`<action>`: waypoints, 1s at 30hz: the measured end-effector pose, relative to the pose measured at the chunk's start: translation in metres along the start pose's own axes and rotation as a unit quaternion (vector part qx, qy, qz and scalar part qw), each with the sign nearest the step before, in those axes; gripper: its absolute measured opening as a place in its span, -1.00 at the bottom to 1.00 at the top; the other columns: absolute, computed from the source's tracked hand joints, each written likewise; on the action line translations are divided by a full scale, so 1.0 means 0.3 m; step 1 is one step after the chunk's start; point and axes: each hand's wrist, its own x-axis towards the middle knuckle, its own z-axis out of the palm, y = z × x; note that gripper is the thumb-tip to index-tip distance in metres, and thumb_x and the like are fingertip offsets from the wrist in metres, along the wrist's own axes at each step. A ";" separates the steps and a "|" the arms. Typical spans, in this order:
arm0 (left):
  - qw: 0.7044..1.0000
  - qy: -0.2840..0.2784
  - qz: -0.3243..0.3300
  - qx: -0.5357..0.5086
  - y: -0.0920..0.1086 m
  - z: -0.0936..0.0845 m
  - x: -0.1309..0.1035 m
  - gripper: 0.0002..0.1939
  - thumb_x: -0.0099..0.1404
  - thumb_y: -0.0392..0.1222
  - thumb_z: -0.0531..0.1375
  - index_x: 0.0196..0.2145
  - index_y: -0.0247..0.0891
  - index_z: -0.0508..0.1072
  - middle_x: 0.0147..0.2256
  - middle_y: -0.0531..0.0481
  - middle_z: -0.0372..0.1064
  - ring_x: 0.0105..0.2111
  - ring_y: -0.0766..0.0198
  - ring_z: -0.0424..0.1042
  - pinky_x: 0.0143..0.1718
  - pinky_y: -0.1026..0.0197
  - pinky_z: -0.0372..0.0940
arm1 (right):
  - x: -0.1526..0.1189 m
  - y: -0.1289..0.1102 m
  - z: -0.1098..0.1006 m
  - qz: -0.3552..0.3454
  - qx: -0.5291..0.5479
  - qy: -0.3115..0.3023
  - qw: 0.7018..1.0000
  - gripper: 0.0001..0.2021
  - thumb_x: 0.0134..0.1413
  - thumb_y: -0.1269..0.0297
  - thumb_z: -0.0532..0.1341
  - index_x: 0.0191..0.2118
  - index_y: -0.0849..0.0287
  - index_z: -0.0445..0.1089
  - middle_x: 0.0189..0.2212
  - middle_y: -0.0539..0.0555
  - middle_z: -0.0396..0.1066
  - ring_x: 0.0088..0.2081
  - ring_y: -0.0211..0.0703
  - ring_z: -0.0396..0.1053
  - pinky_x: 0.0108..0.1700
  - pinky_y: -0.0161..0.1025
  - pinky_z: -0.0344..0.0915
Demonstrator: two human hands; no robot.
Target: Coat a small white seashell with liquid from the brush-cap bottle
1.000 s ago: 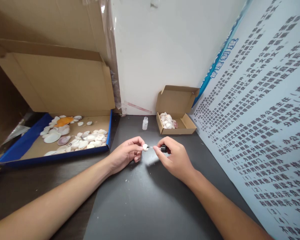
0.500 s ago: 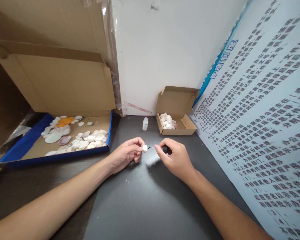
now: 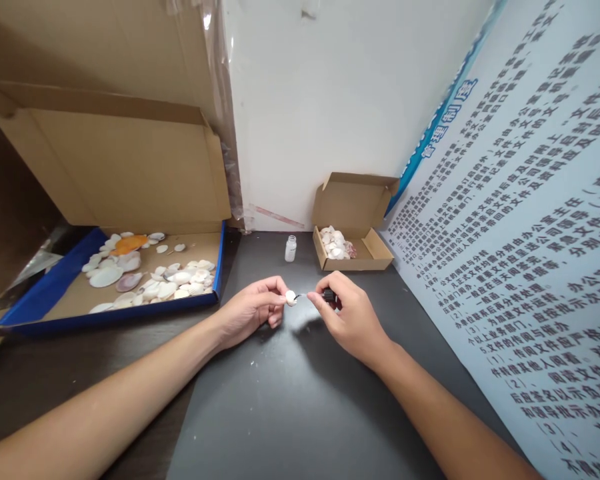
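My left hand (image 3: 253,312) pinches a small white seashell (image 3: 291,297) over the dark table (image 3: 290,400); my right hand (image 3: 347,317) grips a black-capped brush (image 3: 329,295), tip at the shell — coating looks underway. Many shells wait in the far-left blue-edged cardboard tray (image 3: 55,283).

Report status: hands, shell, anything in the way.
Left hand pinches small white shell. Right hand holds black-capped brush, tip at the shell. Open bottle stands behind, apart. Nothing between the hands.
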 end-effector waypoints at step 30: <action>1.000 0.018 0.000 0.000 0.010 0.013 -0.001 -0.88 0.14 -0.26 0.25 -0.40 -0.29 0.34 -0.60 0.13 0.20 -0.63 0.47 0.17 -0.56 0.35 0.14 | 0.001 -0.004 0.003 0.008 -0.015 0.002 1.000 -0.88 0.14 0.32 0.21 -0.42 0.14 0.29 -0.49 -0.05 0.32 -0.52 -0.29 0.19 -0.44 -0.32 0.12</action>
